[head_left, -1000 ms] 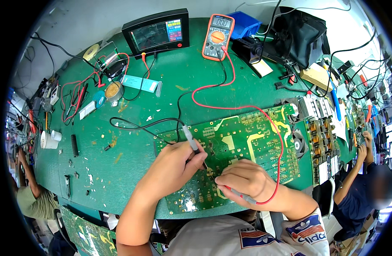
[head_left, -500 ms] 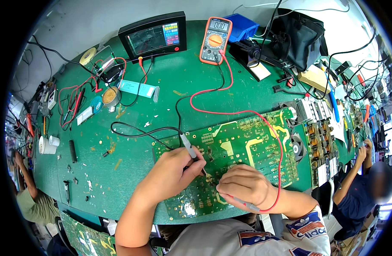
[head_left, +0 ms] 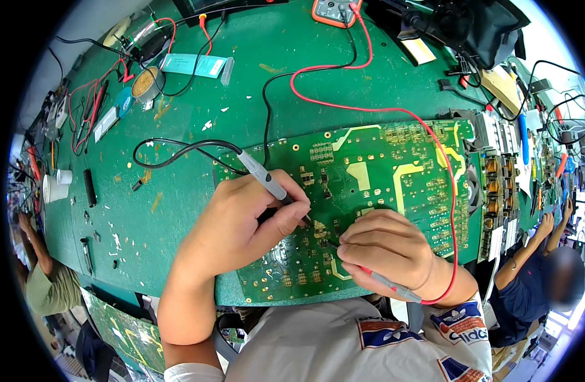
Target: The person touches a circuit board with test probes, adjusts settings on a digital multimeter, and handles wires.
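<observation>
A large green circuit board (head_left: 318, 159) with gold traces lies on the green bench in front of me. My left hand (head_left: 248, 219) is closed round a grey and black test probe (head_left: 262, 174), its tip down near a gold pad at the middle of the board. My right hand (head_left: 388, 245) pinches a red and grey test probe (head_left: 389, 282) that points toward the same area; its tip is partly hidden by the fingers. Black and red leads run from the probes to an orange multimeter (head_left: 334, 11), cut off by the upper edge, so its display is out of view.
On the bench's left side are a round tin (head_left: 146, 84), a light-blue packet (head_left: 193, 65) and a black stick-shaped tool (head_left: 90, 188). To the right stand boards with coils (head_left: 493, 172), a fan and a black bag (head_left: 490, 28). Other people work at both sides.
The view has tipped down and come closer, so the screen and the multimeter's display have left it. Both hands still hold their probes over the middle of the board.
</observation>
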`<state>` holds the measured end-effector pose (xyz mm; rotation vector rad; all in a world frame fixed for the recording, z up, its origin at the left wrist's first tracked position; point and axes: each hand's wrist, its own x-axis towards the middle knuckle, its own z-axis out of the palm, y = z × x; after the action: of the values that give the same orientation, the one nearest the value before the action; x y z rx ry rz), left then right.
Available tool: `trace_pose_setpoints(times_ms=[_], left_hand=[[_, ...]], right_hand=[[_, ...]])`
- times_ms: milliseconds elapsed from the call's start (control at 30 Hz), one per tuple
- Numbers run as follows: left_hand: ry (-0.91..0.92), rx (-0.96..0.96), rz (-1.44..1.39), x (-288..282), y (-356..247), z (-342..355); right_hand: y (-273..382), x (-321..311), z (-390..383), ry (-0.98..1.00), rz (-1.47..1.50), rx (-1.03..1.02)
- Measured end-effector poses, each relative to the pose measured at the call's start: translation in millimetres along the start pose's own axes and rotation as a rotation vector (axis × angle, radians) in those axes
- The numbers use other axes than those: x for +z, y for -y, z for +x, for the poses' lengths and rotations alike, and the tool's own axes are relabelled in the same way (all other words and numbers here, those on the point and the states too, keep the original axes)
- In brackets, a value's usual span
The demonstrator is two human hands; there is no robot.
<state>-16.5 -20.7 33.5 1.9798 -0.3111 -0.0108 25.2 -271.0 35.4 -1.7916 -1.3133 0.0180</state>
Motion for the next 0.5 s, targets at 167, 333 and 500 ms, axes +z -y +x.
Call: trace_pose_setpoints(times_ms=[167, 333, 500], left_hand=[[0.0, -0.067, -0.09, -4, 1, 1], [-0.162, -0.167, -0.129, -12, 18, 2], [-0.214, -0.101, -0.161, -15, 33, 10]], right_hand=[[0, -4, 2, 0.021, 0.034, 0.053], [3, -17, 10, 0.021, 0.182, 0.147], [16, -43, 30, 0.012, 0.14, 0.151]])
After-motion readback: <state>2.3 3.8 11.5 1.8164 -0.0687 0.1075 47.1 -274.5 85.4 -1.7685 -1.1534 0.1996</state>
